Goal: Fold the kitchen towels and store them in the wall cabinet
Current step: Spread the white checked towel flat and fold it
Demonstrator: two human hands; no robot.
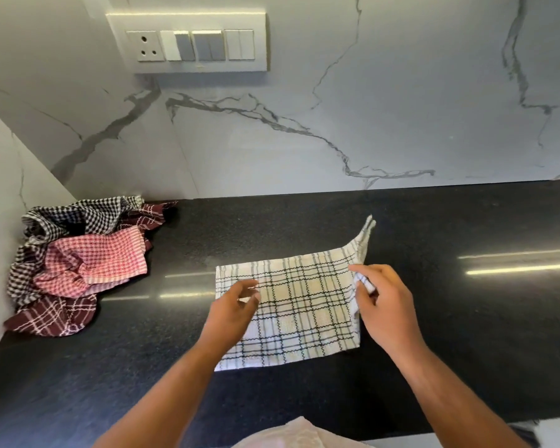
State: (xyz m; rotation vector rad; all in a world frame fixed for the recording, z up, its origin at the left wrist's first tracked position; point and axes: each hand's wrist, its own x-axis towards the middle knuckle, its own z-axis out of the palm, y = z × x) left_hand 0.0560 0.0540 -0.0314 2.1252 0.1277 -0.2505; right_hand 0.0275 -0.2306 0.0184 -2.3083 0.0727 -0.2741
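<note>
probably the risk sits with the right hand [385,305], pinching the plaid towel [304,312] by a bit of its right edge: if that slips, or the left hand [232,313], loosely curled over the left part (i cannot tell whether it grips), fails to pin it, the fold could land skewed. the towel lies flat on the black counter [466,318] between both hands, cream with dark checks, one corner standing up beyond the right hand; crumpled towels [88,260] sit well left of the left hand.

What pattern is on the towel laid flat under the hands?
The towel is cream with a black and grey plaid check, seen clearly in the head view.
</note>
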